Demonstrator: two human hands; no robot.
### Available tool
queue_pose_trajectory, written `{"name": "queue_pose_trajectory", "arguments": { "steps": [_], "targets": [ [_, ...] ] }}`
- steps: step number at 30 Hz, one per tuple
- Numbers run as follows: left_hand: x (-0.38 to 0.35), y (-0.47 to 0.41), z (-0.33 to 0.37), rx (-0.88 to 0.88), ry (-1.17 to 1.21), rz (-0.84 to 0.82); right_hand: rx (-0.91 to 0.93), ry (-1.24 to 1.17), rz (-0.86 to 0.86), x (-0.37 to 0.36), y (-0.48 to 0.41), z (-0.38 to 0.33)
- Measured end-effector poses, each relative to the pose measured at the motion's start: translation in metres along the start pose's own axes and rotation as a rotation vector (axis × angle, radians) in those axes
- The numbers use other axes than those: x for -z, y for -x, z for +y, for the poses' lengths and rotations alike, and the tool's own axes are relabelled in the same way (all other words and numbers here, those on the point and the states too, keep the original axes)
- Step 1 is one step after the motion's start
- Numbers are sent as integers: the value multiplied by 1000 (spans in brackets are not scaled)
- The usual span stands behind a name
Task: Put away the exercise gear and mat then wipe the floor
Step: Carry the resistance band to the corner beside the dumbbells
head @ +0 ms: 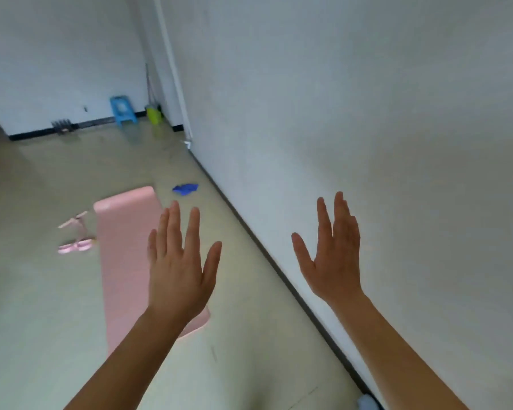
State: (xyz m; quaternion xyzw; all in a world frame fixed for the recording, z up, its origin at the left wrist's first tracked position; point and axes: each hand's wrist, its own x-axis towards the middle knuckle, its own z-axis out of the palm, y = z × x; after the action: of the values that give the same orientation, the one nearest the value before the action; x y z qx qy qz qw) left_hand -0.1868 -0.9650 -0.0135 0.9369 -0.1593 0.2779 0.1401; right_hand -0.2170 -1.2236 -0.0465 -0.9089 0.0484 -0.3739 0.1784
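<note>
Wall [397, 113] just beyond rt hand [335, 258] — blocks that side. Open floor [249, 335] btwn hands. Below lt hand [178, 270] flat mat [125, 247] — pink gear [76, 235] further left, blue cloth [185, 188] ahead.

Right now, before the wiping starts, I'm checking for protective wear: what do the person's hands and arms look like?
Nothing is worn. The left hand and right hand are bare: no gloves, rings or watch. The left forearm and right forearm are bare too, no sleeve in view.

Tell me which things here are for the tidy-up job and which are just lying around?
For the job: pink mat, pink exercise gear beside it, blue cloth near the wall.
Just lying about: blue stool, green container, dark object by the far wall.
</note>
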Motion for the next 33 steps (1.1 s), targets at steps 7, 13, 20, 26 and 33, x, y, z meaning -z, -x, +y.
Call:
{"name": "queue_pose_trajectory", "arguments": {
  "steps": [7, 13, 20, 26, 33],
  "targets": [
    [114, 86, -167, 317, -266, 30, 354, -237, -150, -85, 3, -212],
    [181, 152, -311, 513, -352, 33, 556, -312, -220, -161, 27, -398],
    [229, 160, -458, 579, -422, 67, 604, -382, -270, -232, 40, -554],
    [212, 118, -570, 508, -409, 84, 595, -385, -304, -311, 19, -624],
    [135, 43, -719, 462, -408, -28, 575, -328, -349, -473, -33, -684]
  ]
}}
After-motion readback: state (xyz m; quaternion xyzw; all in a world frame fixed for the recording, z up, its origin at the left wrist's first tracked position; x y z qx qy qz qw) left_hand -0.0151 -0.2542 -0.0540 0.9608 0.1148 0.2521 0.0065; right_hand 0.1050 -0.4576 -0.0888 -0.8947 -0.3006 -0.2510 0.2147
